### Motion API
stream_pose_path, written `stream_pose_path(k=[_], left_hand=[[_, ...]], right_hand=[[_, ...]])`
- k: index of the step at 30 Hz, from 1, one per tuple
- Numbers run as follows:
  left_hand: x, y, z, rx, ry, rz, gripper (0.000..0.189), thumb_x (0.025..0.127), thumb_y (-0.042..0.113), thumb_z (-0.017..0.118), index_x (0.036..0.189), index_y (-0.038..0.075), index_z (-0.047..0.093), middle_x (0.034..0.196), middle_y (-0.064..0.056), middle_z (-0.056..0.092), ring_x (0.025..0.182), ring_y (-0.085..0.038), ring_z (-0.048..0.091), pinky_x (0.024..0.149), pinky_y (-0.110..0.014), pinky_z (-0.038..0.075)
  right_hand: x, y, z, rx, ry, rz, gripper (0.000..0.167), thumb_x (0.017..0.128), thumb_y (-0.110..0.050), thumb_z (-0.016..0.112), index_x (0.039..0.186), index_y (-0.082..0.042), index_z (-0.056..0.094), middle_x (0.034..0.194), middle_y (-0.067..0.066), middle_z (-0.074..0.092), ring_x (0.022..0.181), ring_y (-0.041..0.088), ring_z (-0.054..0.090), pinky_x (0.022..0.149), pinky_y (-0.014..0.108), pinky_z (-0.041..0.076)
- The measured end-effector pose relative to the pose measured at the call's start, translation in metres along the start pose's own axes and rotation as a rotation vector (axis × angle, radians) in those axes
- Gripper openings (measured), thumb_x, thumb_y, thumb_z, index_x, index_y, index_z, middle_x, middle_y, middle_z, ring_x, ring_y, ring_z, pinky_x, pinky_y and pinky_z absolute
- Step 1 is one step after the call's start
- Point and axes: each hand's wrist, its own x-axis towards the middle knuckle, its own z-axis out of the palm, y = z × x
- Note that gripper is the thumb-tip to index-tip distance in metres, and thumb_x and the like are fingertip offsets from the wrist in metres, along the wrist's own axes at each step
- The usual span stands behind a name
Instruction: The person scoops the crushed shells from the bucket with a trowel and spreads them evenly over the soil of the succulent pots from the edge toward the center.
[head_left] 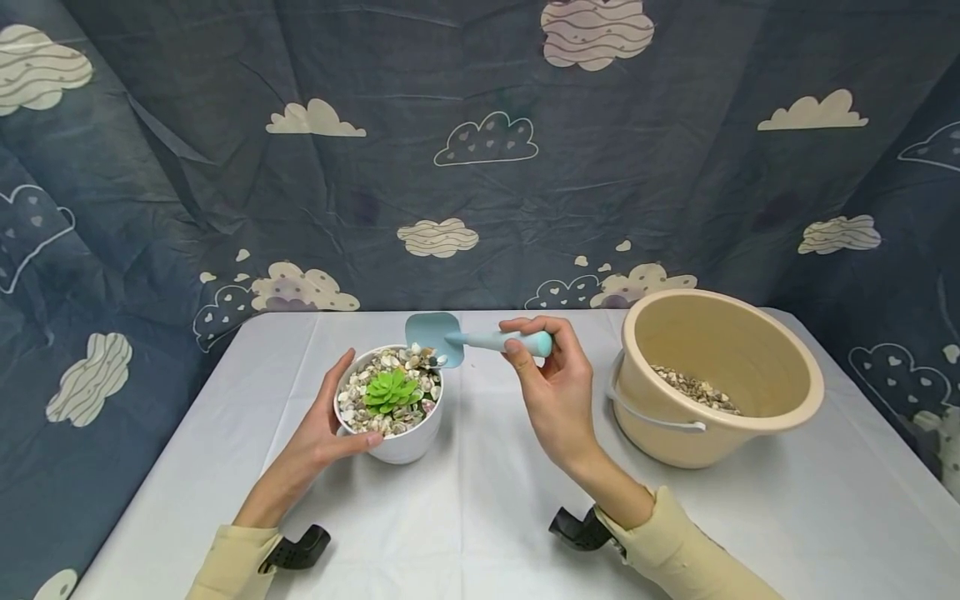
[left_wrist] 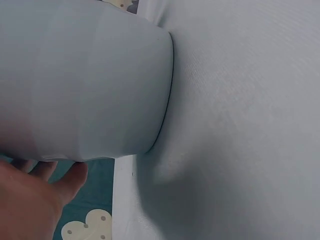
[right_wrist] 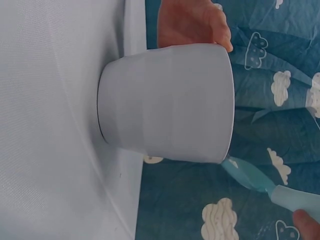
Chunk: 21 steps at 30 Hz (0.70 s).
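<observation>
A white flowerpot (head_left: 408,446) stands upright on the table, filled with small shells or pebbles around a green succulent (head_left: 390,390). My left hand (head_left: 318,437) holds the pot from its left side, thumb at the near rim and fingers along the far side. In my right hand (head_left: 558,404) is the handle of a light-blue trowel (head_left: 442,329). Its blade is tilted at the pot's far right rim, with a few pebbles at its lower edge. From the right wrist view, the trowel blade (right_wrist: 247,172) meets the rim of the pot (right_wrist: 170,100).
A beige bucket (head_left: 660,437) with a pale handle stands at the right, pebbles (head_left: 697,390) lying in its bottom. White cloth covers the table (head_left: 480,517). Behind hangs a dark blue cloud-patterned curtain (head_left: 375,192). Black wrist mounts (head_left: 300,548) stick out from both sleeves.
</observation>
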Motion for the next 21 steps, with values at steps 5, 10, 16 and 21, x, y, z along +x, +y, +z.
stream_pose_path(k=[5, 10, 16, 21], left_hand=[[0.0006, 0.0011, 0.0020, 0.020, 0.018, -0.007, 0.112, 0.075, 0.013, 0.082, 0.157, 0.037, 0.010, 0.163, -0.001, 0.002, 0.146, -0.035, 0.009, 0.112, -0.065, 0.008], [-0.0001, 0.0018, 0.0040, 0.044, 0.041, -0.013, 0.114, 0.073, 0.013, 0.084, 0.159, 0.029, 0.011, 0.163, -0.006, 0.005, 0.146, -0.036, 0.010, 0.112, -0.064, 0.010], [0.0001, 0.0020, 0.0021, 0.011, 0.005, -0.010, 0.110, 0.077, 0.012, 0.081, 0.159, 0.026, 0.009, 0.163, -0.007, 0.003, 0.146, -0.036, 0.009, 0.113, -0.061, 0.010], [-0.0012, 0.0015, -0.0018, -0.033, -0.043, 0.013, 0.104, 0.081, 0.010, 0.075, 0.159, 0.028, 0.009, 0.163, -0.011, 0.002, 0.146, -0.036, 0.009, 0.114, -0.058, 0.011]], right_hand=[[-0.0004, -0.0020, 0.0002, -0.027, -0.004, -0.012, 0.019, 0.091, 0.009, 0.063, 0.105, 0.008, 0.051, 0.113, 0.018, 0.065, 0.102, 0.032, 0.062, 0.086, 0.034, 0.054], [-0.0015, -0.0046, -0.0008, -0.046, -0.011, -0.013, 0.019, 0.091, 0.010, 0.063, 0.105, 0.008, 0.051, 0.113, 0.017, 0.065, 0.103, 0.031, 0.061, 0.085, 0.031, 0.054], [-0.0039, -0.0083, -0.0026, -0.043, -0.016, -0.003, 0.018, 0.091, 0.010, 0.062, 0.105, 0.009, 0.050, 0.112, 0.018, 0.064, 0.103, 0.032, 0.061, 0.082, 0.028, 0.053], [-0.0054, -0.0097, -0.0045, -0.044, -0.023, -0.005, 0.018, 0.091, 0.010, 0.062, 0.104, 0.009, 0.050, 0.112, 0.018, 0.064, 0.106, 0.033, 0.060, 0.082, 0.028, 0.053]])
